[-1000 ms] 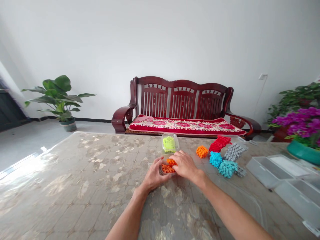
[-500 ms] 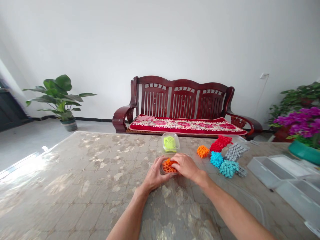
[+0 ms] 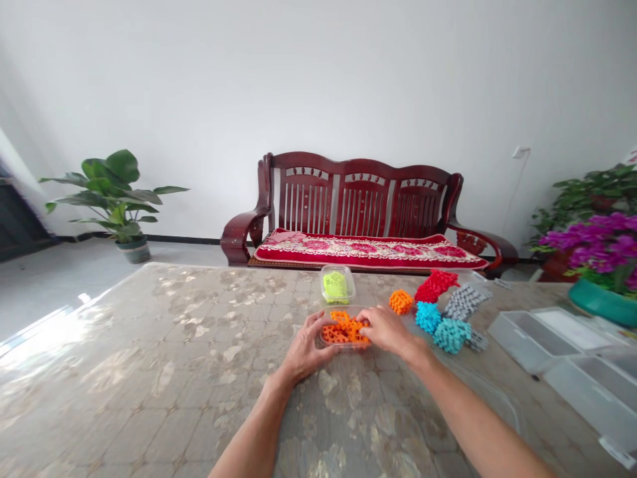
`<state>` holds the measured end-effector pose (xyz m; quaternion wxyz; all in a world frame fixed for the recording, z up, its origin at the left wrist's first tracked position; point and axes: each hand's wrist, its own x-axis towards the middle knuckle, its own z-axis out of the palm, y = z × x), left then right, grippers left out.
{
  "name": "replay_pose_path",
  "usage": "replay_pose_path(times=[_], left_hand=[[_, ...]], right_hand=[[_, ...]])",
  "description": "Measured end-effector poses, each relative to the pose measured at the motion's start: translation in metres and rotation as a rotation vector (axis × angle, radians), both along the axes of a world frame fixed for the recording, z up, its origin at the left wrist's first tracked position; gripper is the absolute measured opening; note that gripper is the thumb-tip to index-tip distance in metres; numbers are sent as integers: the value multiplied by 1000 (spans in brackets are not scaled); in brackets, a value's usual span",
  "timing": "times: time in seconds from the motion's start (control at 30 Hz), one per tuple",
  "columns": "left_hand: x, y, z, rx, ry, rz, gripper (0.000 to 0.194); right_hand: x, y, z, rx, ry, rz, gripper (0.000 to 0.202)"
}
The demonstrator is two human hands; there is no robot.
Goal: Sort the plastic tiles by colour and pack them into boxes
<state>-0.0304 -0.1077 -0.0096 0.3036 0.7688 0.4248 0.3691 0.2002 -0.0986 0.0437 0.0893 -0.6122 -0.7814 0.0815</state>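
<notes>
Table: its patterned top (image 3: 199, 398) fills the bottom of our frame, beneath both our forearms.
Left hand: ours (image 3: 304, 348), lower centre, is clamped round the tub's left end, thumb on the near side and the other fingers on the far side.
Right hand: ours (image 3: 391, 330), just right of centre, has its fingers bent over the tub's right end, touching the contents; we cannot tell whether they pinch a piece.
Clear tub: upright (image 3: 348, 346), between our hands at lower centre.
Orange pieces: inside that tub (image 3: 343, 328), in an uneven heap; we judge the step in hand to be settling them there.
Next move at the tub: in our judgement it calls for a steady left grip and light right fingers, low against the rim.
Orange ball: apart (image 3: 401, 302), right of centre, near the red cluster (image 3: 436, 285).
Lime pieces: in a second tub (image 3: 335, 287), beyond ours, mid-frame.
Bench: dark red wood (image 3: 365, 206), farther off, upper centre.
</notes>
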Motion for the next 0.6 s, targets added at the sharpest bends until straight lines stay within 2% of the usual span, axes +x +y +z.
replay_pose_path(times=[0.2, 0.33, 0.47, 0.6], left_hand=[[-1, 2, -4, 6, 19, -4, 44], [-1, 3, -5, -10, 24, -2, 46], [-1, 4, -7, -18, 29, 3, 53], [-1, 4, -7, -5, 34, -4, 56]], right_hand=[[12, 21, 8, -84, 164, -62, 24], [16, 33, 13, -66, 147, -64, 29], [11, 27, 11, 53, 129, -39, 39], [5, 11, 3, 70, 110, 42, 31]])
